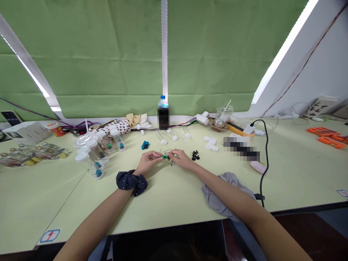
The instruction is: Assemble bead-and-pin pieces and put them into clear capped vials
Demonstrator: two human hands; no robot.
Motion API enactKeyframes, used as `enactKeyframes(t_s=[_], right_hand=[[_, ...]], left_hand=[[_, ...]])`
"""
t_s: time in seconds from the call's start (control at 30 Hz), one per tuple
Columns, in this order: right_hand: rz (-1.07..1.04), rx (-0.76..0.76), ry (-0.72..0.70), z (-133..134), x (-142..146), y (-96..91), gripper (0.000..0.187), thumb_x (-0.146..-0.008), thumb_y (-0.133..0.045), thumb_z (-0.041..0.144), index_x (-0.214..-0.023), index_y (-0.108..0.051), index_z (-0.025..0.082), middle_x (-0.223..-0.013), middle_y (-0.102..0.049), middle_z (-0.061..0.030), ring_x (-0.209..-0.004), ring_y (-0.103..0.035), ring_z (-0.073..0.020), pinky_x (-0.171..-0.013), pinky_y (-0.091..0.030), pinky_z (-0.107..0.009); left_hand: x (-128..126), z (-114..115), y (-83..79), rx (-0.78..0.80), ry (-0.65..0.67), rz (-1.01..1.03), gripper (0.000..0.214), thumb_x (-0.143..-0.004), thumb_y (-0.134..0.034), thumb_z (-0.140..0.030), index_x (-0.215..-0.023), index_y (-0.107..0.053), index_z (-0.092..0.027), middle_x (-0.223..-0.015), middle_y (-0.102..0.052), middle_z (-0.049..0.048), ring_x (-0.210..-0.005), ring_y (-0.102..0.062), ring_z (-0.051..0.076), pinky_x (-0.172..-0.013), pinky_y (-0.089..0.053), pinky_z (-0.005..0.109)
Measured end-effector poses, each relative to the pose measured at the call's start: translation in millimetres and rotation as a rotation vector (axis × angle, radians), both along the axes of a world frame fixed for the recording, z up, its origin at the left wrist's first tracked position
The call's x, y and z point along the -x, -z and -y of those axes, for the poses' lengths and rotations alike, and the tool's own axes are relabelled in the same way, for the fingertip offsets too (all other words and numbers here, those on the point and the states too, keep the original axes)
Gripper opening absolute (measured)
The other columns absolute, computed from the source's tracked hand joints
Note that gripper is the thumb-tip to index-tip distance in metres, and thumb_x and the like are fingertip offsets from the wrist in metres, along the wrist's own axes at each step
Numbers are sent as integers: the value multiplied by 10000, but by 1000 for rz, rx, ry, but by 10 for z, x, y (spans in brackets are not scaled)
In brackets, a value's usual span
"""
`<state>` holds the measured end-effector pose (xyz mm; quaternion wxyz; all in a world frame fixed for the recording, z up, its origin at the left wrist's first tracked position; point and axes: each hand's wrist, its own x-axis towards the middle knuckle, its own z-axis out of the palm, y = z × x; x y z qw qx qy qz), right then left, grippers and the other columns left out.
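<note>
Between both hands is a small green part [164,157], held just above the table; its exact kind is too small to make out. My left hand [146,162] is closed, pinching its left end, and a thin rod-like piece shows along the fingers. My right hand [181,159] pinches the other end between thumb and fingers. Tiny loose bits lie on the table under the fingertips. A cluster of teal pieces [145,145] rests beyond my left hand. Several small black pieces [195,156] sit to the right of my right hand.
Clear tubes with white caps [88,161] stand at left, some with teal pieces inside. White round caps [211,144] lie at back right. A water bottle [163,103] stands at the back. A grey cloth [214,197] lies under my right forearm, near a black cable [266,156].
</note>
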<state>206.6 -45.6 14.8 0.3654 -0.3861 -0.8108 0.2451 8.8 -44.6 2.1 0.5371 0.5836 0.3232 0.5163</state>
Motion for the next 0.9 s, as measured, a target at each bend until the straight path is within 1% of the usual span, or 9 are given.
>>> enactKeyframes(t_s=[0.07, 0.23, 0.37, 0.53, 0.73, 0.9], right_hand=[[4, 3, -15, -1, -1, 13, 378, -914, -393, 389, -720, -635, 172, -760, -644, -31, -751, -547, -146, -740, -390, -264], [21, 4, -27, 0, 6, 45, 336, -892, -436, 389, -730, -635, 171, -736, -621, -30, -750, -543, -143, -653, -392, -231], [39, -4, -28, 11, 12, 43, 360, -894, -429, 389, -692, -630, 169, -682, -599, -24, -715, -541, -133, -625, -385, -219], [6, -3, 11, 16, 17, 22, 385, -891, -429, 407, -654, -614, 166, -671, -614, -21, -690, -542, -128, -613, -377, -216], [-75, 56, 7, 13, 27, 5, 340, -886, -425, 427, -761, -598, 163, -698, -633, -8, -634, -542, -116, -595, -384, -217], [-81, 72, -10, 20, 24, -12, 353, -900, -396, 421, -754, -590, 166, -719, -638, -13, -678, -555, -125, -622, -400, -223]], left_hand=[[1, -1, -2, -1, -6, 9, 193, -586, -784, -231, -655, -635, -129, -851, -693, 75, -817, -646, 198, -856, -471, 419], [-4, -2, -7, 1, -36, 20, 193, -585, -785, -229, -656, -634, -132, -852, -695, 73, -812, -645, 196, -867, -466, 429], [-3, -2, -3, 0, -46, 21, 196, -581, -787, -228, -654, -631, -134, -854, -694, 72, -816, -644, 199, -871, -464, 433], [7, -8, 16, -7, -8, 10, 175, -599, -774, -209, -655, -626, -136, -859, -691, 70, -824, -641, 193, -865, -466, 418], [2, -3, 11, -6, 17, -7, 200, -583, -784, -245, -650, -631, -135, -861, -688, 79, -799, -646, 209, -854, -471, 456], [-12, 22, -23, 6, 0, -6, 242, -548, -802, -282, -629, -627, -135, -847, -694, 89, -797, -651, 225, -853, -473, 475]])
